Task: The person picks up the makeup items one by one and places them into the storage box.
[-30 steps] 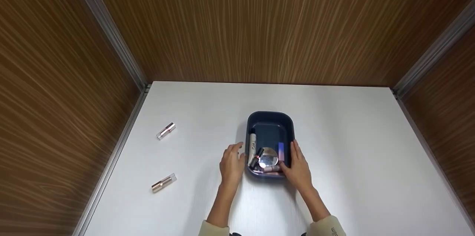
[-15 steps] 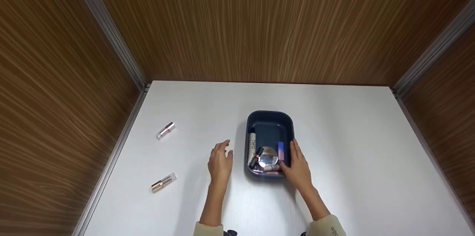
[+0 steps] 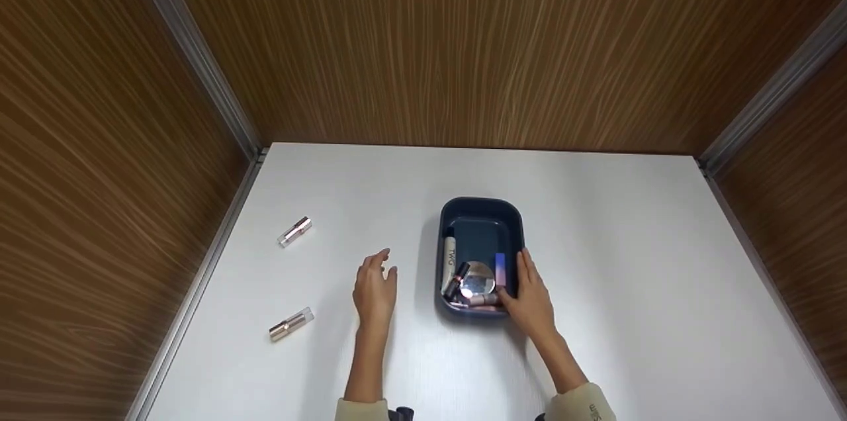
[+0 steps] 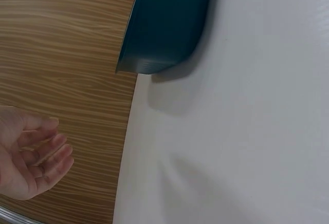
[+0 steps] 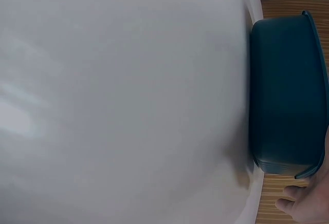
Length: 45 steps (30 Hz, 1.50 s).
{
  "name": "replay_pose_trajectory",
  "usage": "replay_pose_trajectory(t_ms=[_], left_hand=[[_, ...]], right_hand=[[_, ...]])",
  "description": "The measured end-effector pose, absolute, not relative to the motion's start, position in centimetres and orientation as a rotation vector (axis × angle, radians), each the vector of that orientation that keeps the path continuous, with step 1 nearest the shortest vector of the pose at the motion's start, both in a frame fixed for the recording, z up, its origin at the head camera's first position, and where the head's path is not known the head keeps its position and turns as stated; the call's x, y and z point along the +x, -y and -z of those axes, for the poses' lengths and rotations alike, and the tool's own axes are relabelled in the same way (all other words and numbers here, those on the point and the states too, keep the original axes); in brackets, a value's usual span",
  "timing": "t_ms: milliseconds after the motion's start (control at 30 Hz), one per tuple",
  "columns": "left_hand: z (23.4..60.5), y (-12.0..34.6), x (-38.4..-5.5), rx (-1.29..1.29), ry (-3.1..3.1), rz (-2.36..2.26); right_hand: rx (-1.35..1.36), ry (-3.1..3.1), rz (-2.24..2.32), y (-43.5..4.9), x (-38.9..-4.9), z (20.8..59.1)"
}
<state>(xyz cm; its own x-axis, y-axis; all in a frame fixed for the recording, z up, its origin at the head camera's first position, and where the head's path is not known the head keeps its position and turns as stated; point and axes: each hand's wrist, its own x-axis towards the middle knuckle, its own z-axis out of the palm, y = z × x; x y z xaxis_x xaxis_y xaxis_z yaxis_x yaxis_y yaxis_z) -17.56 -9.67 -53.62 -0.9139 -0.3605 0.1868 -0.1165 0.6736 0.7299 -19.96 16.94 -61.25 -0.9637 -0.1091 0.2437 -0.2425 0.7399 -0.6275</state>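
My right hand [image 3: 529,305] holds the right wall of a dark blue storage bin [image 3: 479,235], thumb over the rim and inside, fingers along the outside. In the right wrist view that hand [image 5: 311,203] shows beside the bin's end. Lying in the bin are a white tube lettered TWG [image 3: 449,261], a round mirrored compact [image 3: 478,280], a black lipstick-like tube [image 3: 456,280], a purple-pink tube [image 3: 500,269] and a pale tube [image 3: 483,300]. My left hand [image 3: 374,290] hovers left of the bin, holding nothing, fingers loosely bent.
Two clear-ended metallic lipstick tubes lie on the white table [image 3: 628,262] to the left: one farther back [image 3: 295,232], the other nearer [image 3: 291,324]. Wood-grain panels [image 3: 423,44] with metal corner strips [image 3: 198,57] rise behind and on both sides.
My left hand has drawn away from the bin's left side and shifted left toward the two lipstick tubes. The right hand, the bin and its contents stay practically where they were.
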Motion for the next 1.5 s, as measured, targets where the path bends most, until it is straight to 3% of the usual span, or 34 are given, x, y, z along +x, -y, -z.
replay_pose_trajectory(t_ms=[1500], left_hand=[[56.3, 15.5, -15.5, 0.646, 2.546, 1.021]], right_hand=[[0.268, 2.734, -1.020, -17.0, -19.8, 61.5]])
